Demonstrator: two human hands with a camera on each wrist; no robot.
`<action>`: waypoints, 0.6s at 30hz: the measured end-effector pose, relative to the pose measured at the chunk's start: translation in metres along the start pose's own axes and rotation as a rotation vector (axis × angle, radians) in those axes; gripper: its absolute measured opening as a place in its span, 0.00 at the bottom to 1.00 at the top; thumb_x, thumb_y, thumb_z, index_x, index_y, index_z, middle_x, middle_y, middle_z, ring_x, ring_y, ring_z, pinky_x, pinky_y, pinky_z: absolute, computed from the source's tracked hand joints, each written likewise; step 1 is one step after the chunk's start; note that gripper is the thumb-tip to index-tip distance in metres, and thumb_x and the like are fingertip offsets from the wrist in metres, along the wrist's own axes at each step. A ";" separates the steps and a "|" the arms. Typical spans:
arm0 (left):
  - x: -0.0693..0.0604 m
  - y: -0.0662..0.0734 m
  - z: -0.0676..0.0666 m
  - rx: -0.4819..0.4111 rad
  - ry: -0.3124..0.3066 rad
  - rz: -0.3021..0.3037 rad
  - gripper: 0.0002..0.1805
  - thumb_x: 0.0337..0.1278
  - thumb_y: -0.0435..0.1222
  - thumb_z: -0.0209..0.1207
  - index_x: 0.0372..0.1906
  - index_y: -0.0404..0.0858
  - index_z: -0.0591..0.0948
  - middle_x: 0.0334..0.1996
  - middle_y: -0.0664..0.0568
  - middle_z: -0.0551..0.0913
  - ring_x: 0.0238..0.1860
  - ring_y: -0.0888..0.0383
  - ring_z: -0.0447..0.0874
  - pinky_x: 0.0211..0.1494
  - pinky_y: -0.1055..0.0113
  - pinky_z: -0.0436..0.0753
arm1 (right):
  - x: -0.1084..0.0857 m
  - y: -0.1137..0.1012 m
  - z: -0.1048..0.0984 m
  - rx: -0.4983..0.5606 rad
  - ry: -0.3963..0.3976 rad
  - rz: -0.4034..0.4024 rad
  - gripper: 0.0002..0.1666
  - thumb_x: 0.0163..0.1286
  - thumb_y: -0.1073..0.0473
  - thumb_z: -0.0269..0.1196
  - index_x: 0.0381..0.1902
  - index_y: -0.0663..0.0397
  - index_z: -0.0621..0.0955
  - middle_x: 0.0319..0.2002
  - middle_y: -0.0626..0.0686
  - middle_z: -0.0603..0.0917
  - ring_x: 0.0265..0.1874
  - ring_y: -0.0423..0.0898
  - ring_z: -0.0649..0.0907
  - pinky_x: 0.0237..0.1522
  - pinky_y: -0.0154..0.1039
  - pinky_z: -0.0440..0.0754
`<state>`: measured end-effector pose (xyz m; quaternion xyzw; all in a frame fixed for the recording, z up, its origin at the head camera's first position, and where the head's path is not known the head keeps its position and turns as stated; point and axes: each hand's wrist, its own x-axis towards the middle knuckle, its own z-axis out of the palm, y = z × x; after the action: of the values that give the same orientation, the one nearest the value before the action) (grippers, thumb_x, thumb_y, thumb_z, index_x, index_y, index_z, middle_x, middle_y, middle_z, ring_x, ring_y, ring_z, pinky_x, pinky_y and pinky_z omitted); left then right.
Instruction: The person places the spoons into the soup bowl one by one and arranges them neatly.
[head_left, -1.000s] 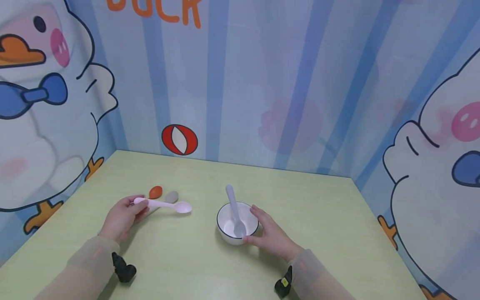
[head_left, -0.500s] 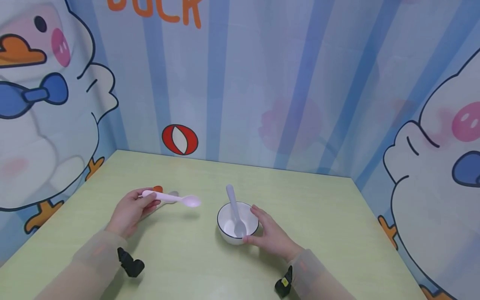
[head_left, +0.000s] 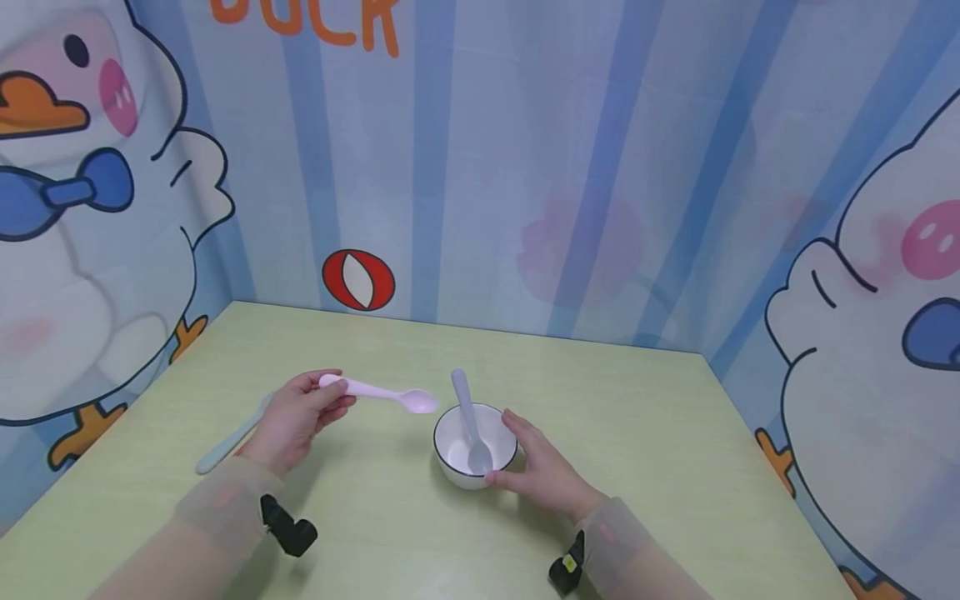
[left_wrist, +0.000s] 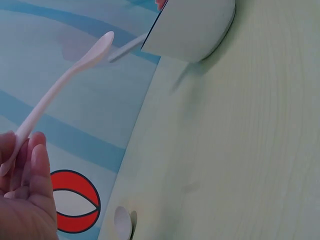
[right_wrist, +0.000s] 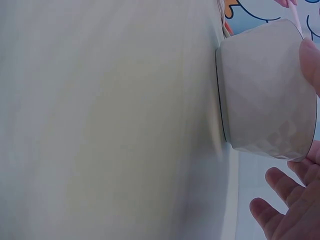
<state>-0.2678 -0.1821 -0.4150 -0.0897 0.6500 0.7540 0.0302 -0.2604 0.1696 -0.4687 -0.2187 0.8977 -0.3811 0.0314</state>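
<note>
My left hand point(head_left: 296, 421) pinches a pale pink spoon point(head_left: 375, 391) by its handle end, between thumb and fingers. The spoon is held level above the table, its bowl end just left of a white bowl point(head_left: 457, 477) with a dark rim. A lavender spoon point(head_left: 464, 400) leans inside this bowl, handle sticking up over the far rim. With thumb and fingers spread across the rim, my right hand point(head_left: 551, 475) holds the bowl's right side. In the right wrist view the bowl's outer wall point(right_wrist: 270, 95) shows between thumb and fingers.
A pale blue-green spoon handle point(head_left: 232, 440) lies on the table beneath my left wrist, its rest hidden by the hand. In the left wrist view a pale spoon head point(left_wrist: 123, 223) rests on the tabletop. A cartoon duck curtain point(head_left: 495, 167) stands behind the table.
My left hand has lifted the pink spoon and carried it right toward the bowl. It now hides the orange spoon in the head view. My right hand and the bowl have stayed put.
</note>
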 end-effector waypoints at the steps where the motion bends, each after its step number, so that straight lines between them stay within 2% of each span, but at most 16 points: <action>1: -0.001 0.001 0.003 0.001 0.000 -0.003 0.31 0.60 0.42 0.63 0.65 0.37 0.67 0.47 0.49 0.80 0.44 0.56 0.84 0.52 0.67 0.79 | 0.000 0.000 0.000 0.000 0.000 0.003 0.57 0.55 0.42 0.71 0.74 0.58 0.57 0.74 0.57 0.56 0.72 0.57 0.56 0.68 0.58 0.54; 9: -0.005 -0.001 0.028 0.044 -0.007 -0.003 0.27 0.61 0.40 0.62 0.62 0.36 0.70 0.46 0.46 0.81 0.41 0.55 0.85 0.49 0.67 0.81 | -0.001 -0.002 -0.001 -0.012 0.000 -0.001 0.58 0.55 0.41 0.71 0.74 0.57 0.57 0.74 0.57 0.56 0.72 0.56 0.56 0.68 0.58 0.55; 18: 0.003 -0.008 0.051 0.129 -0.012 -0.012 0.23 0.63 0.38 0.61 0.60 0.34 0.72 0.47 0.41 0.81 0.43 0.52 0.85 0.47 0.66 0.82 | -0.002 -0.001 0.000 -0.013 0.001 0.003 0.57 0.56 0.42 0.71 0.74 0.56 0.57 0.74 0.56 0.57 0.72 0.56 0.56 0.68 0.58 0.55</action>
<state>-0.2746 -0.1311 -0.4159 -0.0868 0.6964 0.7110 0.0445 -0.2586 0.1697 -0.4681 -0.2174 0.9005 -0.3755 0.0303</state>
